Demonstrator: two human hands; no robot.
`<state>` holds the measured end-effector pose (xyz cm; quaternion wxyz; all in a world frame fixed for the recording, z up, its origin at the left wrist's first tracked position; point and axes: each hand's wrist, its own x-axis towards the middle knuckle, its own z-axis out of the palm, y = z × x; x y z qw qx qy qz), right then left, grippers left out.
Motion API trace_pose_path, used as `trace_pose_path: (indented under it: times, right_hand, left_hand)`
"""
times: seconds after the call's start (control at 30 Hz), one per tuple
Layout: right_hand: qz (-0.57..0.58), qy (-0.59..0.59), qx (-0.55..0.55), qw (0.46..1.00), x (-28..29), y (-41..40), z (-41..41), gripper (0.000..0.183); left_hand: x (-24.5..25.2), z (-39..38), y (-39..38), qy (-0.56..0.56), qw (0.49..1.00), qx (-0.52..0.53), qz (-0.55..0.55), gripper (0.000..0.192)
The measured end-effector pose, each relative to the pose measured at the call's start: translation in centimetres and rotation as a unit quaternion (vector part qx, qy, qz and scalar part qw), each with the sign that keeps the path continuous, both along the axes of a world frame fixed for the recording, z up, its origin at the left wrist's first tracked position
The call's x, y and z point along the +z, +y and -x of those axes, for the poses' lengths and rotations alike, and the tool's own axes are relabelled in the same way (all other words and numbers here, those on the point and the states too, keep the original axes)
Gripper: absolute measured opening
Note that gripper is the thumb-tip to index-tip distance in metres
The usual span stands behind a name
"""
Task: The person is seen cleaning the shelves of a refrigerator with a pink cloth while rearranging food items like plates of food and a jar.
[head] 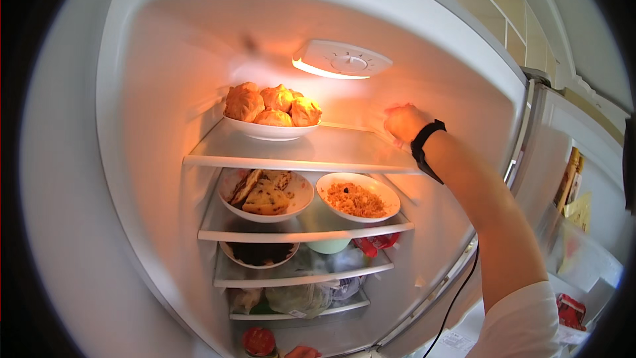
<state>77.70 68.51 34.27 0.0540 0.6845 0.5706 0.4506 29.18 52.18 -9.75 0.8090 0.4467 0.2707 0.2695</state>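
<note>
My right hand [405, 124], with a black band [426, 146] on its wrist, reaches into an open refrigerator. It is curled near the right inner wall, above the top glass shelf [343, 146]. Blur and pinkish edges keep me from telling whether it holds anything. On that shelf's left part, a white plate [272, 132] carries several pleated buns [277, 99]. At the bottom edge shows a small reddish part of what looks like my left hand [303, 352], mostly cut off. Close to it is a jar with a red lid [259, 341].
The second shelf bears a bowl of flatbread pieces [266, 198] and a bowl of shredded food [357, 198]. Below are a bowl of dark food [261, 253], a red packet [375, 244] and bagged produce [300, 298]. The open door [571, 124] stands right; a black cable [457, 298] hangs nearby.
</note>
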Motion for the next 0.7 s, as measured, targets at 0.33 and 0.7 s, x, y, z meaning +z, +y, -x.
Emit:
trace_pose_path:
  times: [0.33,0.7]
  right_hand:
    - [0.173,0.461,-0.346,0.798,5.8,5.4,12.2,0.031]
    - [0.227,0.005,-0.017,0.974,2.7,-2.8,8.1,0.011]
  left_hand:
    - [-3.8,4.2,-0.4,0.041,0.989,0.139,-0.003,0.022]
    - [-1.5,6.7,0.4,0.079,0.986,0.142,0.041,0.021]
